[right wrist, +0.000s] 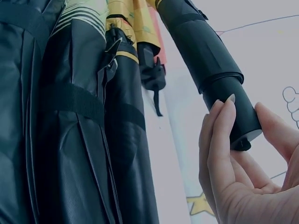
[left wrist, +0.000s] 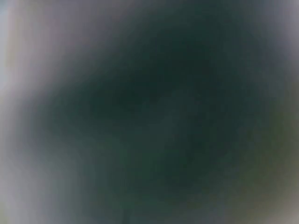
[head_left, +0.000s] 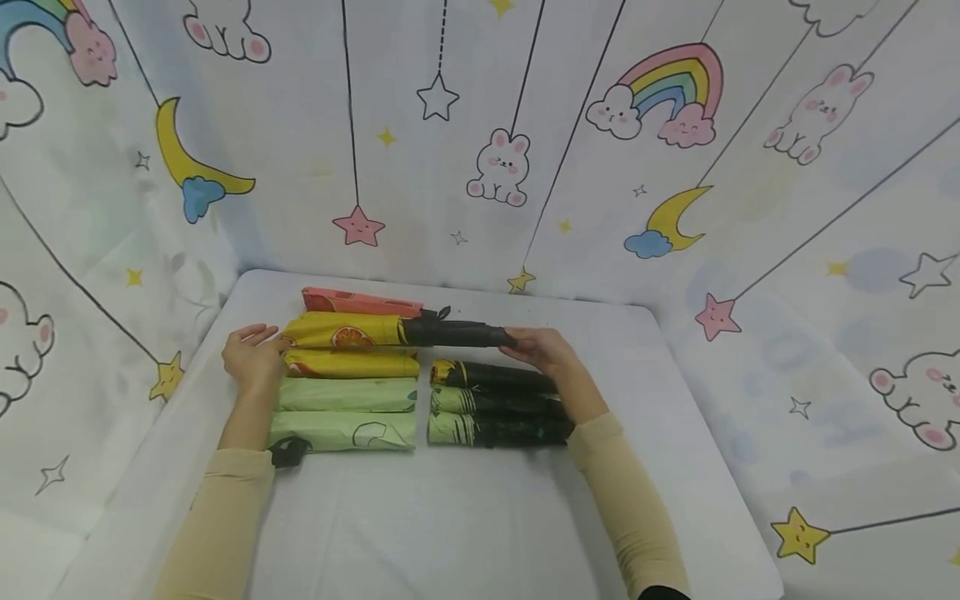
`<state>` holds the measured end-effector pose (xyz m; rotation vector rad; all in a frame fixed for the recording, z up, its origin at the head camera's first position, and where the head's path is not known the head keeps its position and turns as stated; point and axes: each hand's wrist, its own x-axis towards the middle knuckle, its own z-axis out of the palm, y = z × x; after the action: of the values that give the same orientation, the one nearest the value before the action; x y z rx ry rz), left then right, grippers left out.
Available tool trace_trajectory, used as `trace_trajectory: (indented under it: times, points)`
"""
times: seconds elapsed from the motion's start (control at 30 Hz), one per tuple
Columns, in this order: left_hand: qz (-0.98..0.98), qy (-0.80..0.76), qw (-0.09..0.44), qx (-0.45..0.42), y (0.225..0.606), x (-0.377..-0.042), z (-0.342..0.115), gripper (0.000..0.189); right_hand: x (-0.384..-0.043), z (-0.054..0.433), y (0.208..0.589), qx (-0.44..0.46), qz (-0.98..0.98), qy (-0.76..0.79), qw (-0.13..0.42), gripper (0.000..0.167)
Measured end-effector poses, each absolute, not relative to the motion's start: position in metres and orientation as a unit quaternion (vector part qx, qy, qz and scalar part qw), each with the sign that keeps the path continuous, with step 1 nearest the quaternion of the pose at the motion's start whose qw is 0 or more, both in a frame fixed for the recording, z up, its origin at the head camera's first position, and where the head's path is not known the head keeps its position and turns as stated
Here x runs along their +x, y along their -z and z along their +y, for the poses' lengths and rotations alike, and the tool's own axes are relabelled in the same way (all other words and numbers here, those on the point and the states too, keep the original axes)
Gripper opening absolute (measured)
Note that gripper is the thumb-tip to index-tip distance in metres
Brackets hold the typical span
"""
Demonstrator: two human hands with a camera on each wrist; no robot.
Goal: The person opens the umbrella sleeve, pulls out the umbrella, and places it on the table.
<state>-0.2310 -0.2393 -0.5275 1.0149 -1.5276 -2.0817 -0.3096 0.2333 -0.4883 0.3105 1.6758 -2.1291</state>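
Observation:
A folded yellow umbrella (head_left: 341,331) with orange-slice prints and a black lower half stretches between my two hands. My left hand (head_left: 253,357) holds its yellow end at the left. At the other end, my right hand (head_left: 546,346) grips the black handle (right wrist: 240,116) between thumb and fingers, raised above the other umbrellas in the right wrist view. Just behind lies a red folded umbrella (head_left: 360,301), partly covered. In front, another yellow umbrella (head_left: 360,365) and two light green umbrellas (head_left: 345,395) lie side by side. The left wrist view is a dark blur.
Right of a narrow gap lie black folded umbrellas (head_left: 517,429) with green or yellow ends, the nearest to my right forearm. A black piece (head_left: 289,452) sticks out by my left wrist. The white table (head_left: 420,525) meets printed cloth walls behind and at the sides.

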Motion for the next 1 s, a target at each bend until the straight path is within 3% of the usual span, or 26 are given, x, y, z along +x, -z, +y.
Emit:
trace_trajectory:
  times: [0.37, 0.8, 1.0]
  points:
    - [-0.545, 0.736, 0.169, 0.364, 0.529, -0.233, -0.239, 0.051, -0.305, 0.248, 0.488, 0.102, 0.610, 0.759, 0.203, 0.033]
    - [-0.534, 0.745, 0.166, 0.363, 0.523, -0.230, -0.237, 0.049, -0.301, 0.268, 0.488, 0.107, 0.598, 0.768, 0.204, 0.020]
    - [-0.531, 0.748, 0.165, 0.362, 0.523, -0.229, -0.236, 0.052, -0.297, 0.280, 0.489, 0.108, 0.597, 0.768, 0.204, 0.025]
